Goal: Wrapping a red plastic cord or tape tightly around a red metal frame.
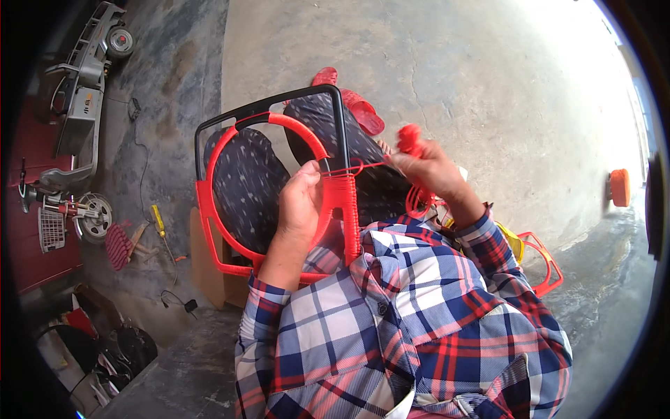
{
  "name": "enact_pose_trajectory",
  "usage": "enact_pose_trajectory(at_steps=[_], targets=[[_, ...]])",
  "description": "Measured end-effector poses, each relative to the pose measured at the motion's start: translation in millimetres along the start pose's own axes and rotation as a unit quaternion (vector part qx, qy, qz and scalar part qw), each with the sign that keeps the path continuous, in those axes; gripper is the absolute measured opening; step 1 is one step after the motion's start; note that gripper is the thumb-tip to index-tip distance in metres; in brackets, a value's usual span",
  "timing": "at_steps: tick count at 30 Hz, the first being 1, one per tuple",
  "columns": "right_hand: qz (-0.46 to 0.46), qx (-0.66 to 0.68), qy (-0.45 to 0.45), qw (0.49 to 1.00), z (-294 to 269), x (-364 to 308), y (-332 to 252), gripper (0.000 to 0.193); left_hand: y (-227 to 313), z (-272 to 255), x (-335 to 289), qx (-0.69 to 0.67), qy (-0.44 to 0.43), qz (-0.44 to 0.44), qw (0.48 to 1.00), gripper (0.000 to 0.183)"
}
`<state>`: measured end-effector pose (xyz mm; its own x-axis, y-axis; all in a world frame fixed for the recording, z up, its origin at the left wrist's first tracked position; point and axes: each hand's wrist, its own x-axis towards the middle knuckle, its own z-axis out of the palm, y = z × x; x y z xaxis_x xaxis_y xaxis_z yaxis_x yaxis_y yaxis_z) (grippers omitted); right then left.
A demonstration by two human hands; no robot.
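On my lap rests a black frame point(276, 98), roughly rectangular, with a ring point(305, 129) inside it. Red cord point(340, 199) is wound in close turns along much of both; the frame's top and the upper right side are bare black. My left hand point(301, 199) is closed at the right side of the ring, beside the wound cord, its fingertips partly hidden. My right hand point(429, 167), out to the right, grips a bundle of red cord point(410, 137). A strand runs taut from it to the frame's right bar, with a small loop near the bar.
Loose coils of red cord point(419, 201) lie by my right forearm. Another red-wrapped piece point(544, 262) is at my right side. Red slippers point(363, 113) are ahead on the concrete floor. A yellow-handled screwdriver point(158, 222), a scooter point(84, 115) and a small bike point(91, 216) are at left.
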<state>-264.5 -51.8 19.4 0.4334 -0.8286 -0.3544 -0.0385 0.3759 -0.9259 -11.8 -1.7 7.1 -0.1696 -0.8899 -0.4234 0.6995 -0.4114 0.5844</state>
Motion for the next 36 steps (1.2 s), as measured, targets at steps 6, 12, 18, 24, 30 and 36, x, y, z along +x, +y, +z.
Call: enact_pose_trajectory(at_steps=[6,12,18,24,30,36], targets=[[-0.049,0.085,0.08,0.992,-49.0,-23.3,13.7,0.015,4.4,-2.0,0.6,0.05,0.004,-0.039,0.998,0.035],[-0.013,-0.037,0.056,0.998,-48.7,-34.0,50.5,0.019,14.8,7.2,-6.9,0.012,-0.026,-0.071,0.997,0.039],[0.051,-0.202,0.036,0.977,-49.1,4.7,67.7,0.024,10.9,11.3,-7.3,0.011,-0.005,-0.069,0.998,0.046],[-0.21,-0.244,0.065,0.945,-12.7,44.3,-11.4,0.028,3.8,6.4,-6.1,0.045,0.047,-0.008,0.998,0.041],[-0.444,-0.487,-0.102,0.745,66.4,54.6,-46.3,0.043,-2.4,22.2,-6.9,0.226,0.095,0.237,0.94,0.036],[-0.382,-0.448,0.137,0.797,36.1,48.9,-25.1,0.042,-3.8,7.1,-6.5,0.143,0.134,0.127,0.972,0.041]])
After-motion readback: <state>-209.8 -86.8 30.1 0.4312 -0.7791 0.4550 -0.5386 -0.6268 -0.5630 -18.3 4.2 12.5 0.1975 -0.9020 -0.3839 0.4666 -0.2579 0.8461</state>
